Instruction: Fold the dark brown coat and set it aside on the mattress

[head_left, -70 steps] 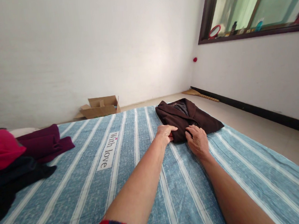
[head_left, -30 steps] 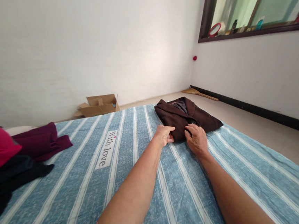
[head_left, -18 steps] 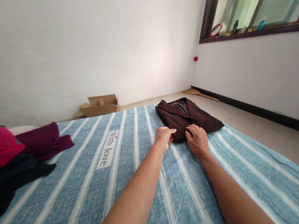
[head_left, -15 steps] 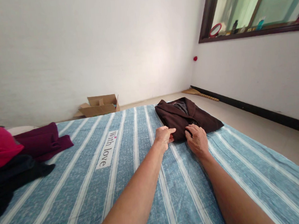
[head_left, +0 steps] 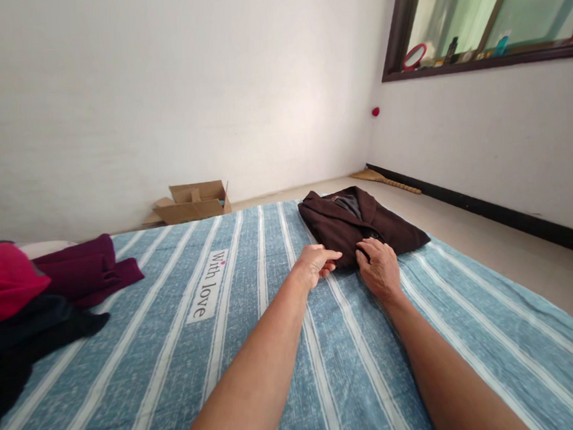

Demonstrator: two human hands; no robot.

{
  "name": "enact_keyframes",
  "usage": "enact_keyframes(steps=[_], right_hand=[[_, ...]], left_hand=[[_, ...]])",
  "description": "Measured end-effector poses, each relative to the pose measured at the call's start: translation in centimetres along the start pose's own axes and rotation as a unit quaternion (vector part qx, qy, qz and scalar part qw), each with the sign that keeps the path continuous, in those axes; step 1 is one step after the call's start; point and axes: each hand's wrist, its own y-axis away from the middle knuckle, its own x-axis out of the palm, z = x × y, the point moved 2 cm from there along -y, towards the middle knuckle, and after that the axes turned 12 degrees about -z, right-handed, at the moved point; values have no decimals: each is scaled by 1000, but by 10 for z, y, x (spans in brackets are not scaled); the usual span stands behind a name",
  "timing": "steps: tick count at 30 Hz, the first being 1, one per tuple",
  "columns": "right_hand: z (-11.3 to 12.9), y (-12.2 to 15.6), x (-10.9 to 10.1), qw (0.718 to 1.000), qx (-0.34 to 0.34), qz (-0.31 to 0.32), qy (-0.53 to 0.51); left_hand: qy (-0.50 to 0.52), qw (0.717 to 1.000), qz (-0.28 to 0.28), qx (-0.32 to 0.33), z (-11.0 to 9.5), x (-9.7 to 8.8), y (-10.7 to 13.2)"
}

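A dark brown jacket (head_left: 392, 222), folded into a compact bundle, lies near the far right edge of the bed; its collar and grey lining face up at the far end, and a dark button shows in front. My left hand (head_left: 315, 264) is at the near left corner, thumb stretched along the edge and fingers curled beneath it, closed on the cloth. Bent fingers of my right hand (head_left: 380, 267) press on the near edge beside the button, with the thumb tucked in at the hem. Some fingertips are hidden.
Blue and white striped bedding (head_left: 258, 351) spreads beneath the jacket. Purple cloth (head_left: 90, 269), pink cloth (head_left: 6, 280) and dark cloth (head_left: 50, 326) are heaped at left. Beyond the bed stand an open cardboard box (head_left: 193, 210) and a straw broom (head_left: 388, 179) by the wall.
My left hand has shifted slightly to the right and its fingers show a little more. The right hand and the jacket stay almost the same; the view has turned slightly.
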Motion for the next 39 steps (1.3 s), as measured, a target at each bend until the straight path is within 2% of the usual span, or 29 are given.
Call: enact_keyframes(steps=[7,10,17,24,34,39], right_hand=[[1,-1,-1,1000,0,-1,3],[1,-1,-1,1000,-1,-2,3],[1,0,-1,1000,-1,0,-1],[0,-1,-1,1000,1,-4,-3],[0,-1,-1,1000,7,4,-10],[0,-1,-1,1000,14,8,-9]], left_hand=[[-38,999,-24,2,-1,4,-1],[-81,997,-16,-10,0,2,-1],[-188,981,-41,-16,2,1,-9],[-250,968,-16,-13,-4,0,-13],[-271,961,-47,-13,-7,0,-12],[-208,971,-113,-8,-25,-8,-23]])
